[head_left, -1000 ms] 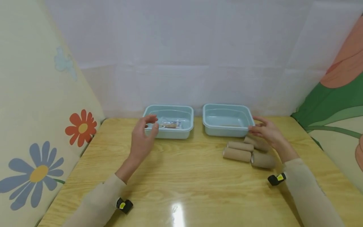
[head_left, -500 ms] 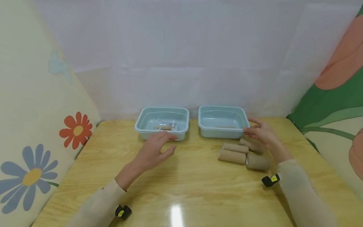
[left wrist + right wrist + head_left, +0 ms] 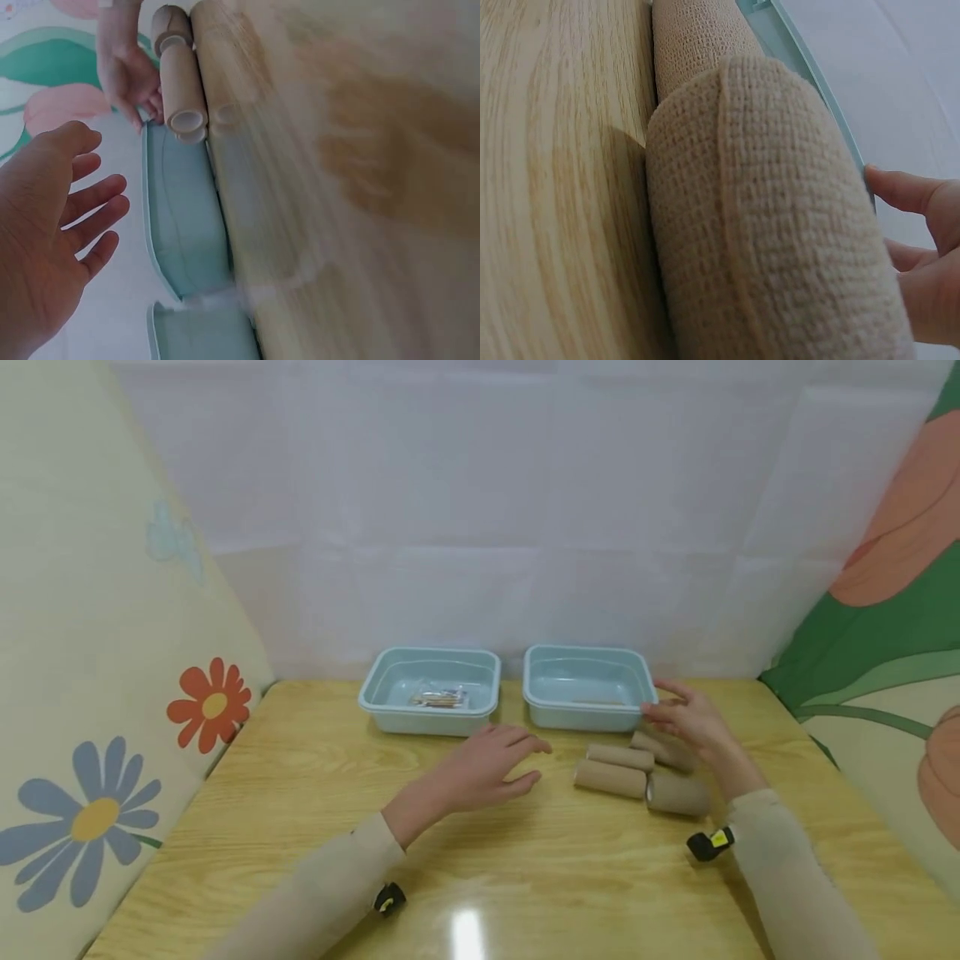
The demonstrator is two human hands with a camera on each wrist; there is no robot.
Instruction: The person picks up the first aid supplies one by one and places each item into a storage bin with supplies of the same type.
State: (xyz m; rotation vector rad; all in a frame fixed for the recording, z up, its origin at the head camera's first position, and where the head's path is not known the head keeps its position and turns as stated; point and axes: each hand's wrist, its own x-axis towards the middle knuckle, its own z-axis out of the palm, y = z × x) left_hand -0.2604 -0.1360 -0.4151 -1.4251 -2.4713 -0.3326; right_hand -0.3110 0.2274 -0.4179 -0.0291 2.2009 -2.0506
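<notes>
My right hand [image 3: 692,722] is at the right front corner of the right pale-blue plastic bin [image 3: 585,717]. Its fairly straight fingertips [image 3: 885,176] touch the bin's rim. Just in front of that bin lie several tan elastic bandage rolls [image 3: 611,778], partly under my right wrist. A woven texture and a seam show on the near bandage roll [image 3: 772,217] in the right wrist view. My left hand [image 3: 483,768] hovers over the table left of the rolls, fingers relaxed and spread, holding nothing. In the left wrist view the left hand [image 3: 45,225] appears with separated fingers.
The left pale-blue bin [image 3: 431,722] holds clear packets [image 3: 441,697] with thin brown sticks. In the right bin lies a thin pale strip [image 3: 597,702]. White sheeting [image 3: 420,593] rises behind the wooden table [image 3: 525,877], with flower-painted panels [image 3: 75,652] on both sides.
My left hand has moved right and toward me, from the left bin's front left corner to over the table near the bandage rolls. My right hand stays at the right bin's corner.
</notes>
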